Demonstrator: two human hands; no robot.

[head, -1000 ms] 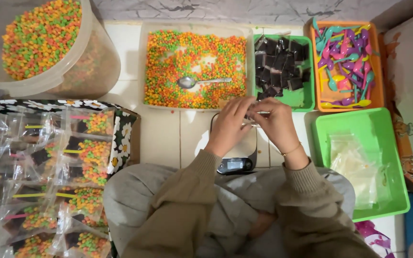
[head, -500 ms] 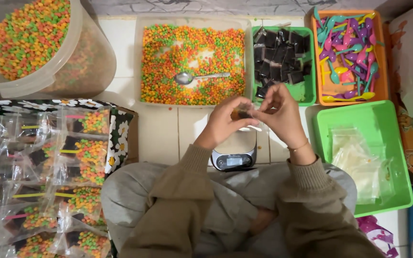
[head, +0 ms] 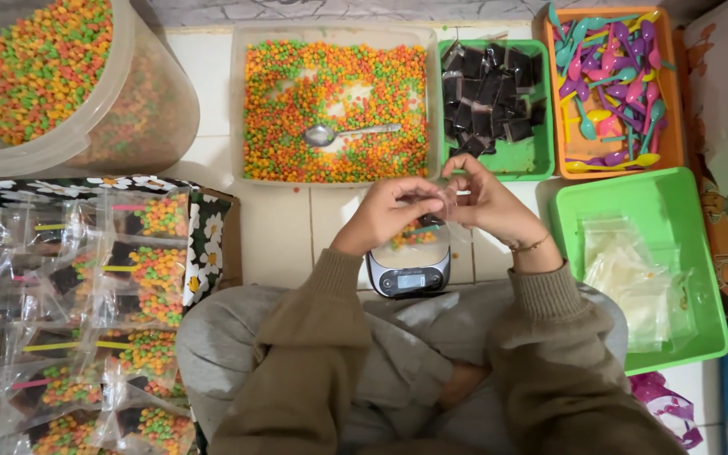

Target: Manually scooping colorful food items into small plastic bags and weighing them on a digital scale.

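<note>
The left hand and the right hand meet in front of the person, fingertips pinched together on the top of a small clear plastic bag that hangs between them; the bag is thin and glossy, with orange and green pellets and a dark piece showing through it. Both wrists are bent inward, palms facing each other, and the forearms in ribbed olive sleeves come up from the lap in a V. The right wrist wears a thin bracelet. Just under the bag sits a small kitchen scale, silver with a dark front and a pale screen, standing on the white tiled floor. Beyond the hands lies a clear rectangular tub full of round orange, green and yellow pellets, with a metal spoon resting on them. To its right a green tray holds shiny black square packets, and an orange tray holds thin plastic spoons in many colours. A larger green tray near the right arm carries a flat stack of empty clear bags. At the far left stands a big round clear bucket of the same pellets, and below it a heap of filled, crinkly bags.
</note>
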